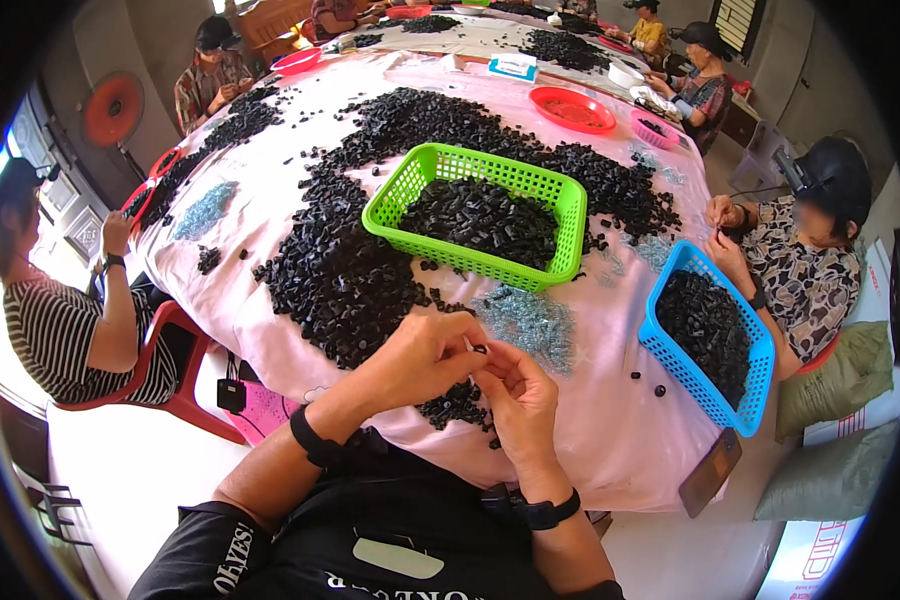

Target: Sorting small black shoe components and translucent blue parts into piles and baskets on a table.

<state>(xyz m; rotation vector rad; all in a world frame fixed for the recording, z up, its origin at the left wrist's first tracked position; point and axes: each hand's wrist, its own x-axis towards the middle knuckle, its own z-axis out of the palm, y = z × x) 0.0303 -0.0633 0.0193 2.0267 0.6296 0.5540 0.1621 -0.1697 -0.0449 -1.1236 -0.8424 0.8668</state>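
My left hand (pixel 428 352) and my right hand (pixel 520 398) meet fingertip to fingertip above the near side of the table. Between them is a small black plastic part (pixel 481 349), pinched by the left thumb and fingers. The right fingers are closed right beside it; whatever they grip is too small to make out. Under and left of my hands spreads a heap of loose black parts (pixel 335 275). Just beyond the right hand lies a patch of small clear, bluish pieces (pixel 532 325). A green basket (pixel 470 262) filled with black parts stands farther off.
A blue basket (pixel 653 345) of black parts stands at the right table edge, near a phone (pixel 711 472). Beyond lies a red tray (pixel 573 108). Co-workers sit around the cloth-covered table (pixel 610 430), including one person at right (pixel 810 240) and another at left (pixel 70 310).
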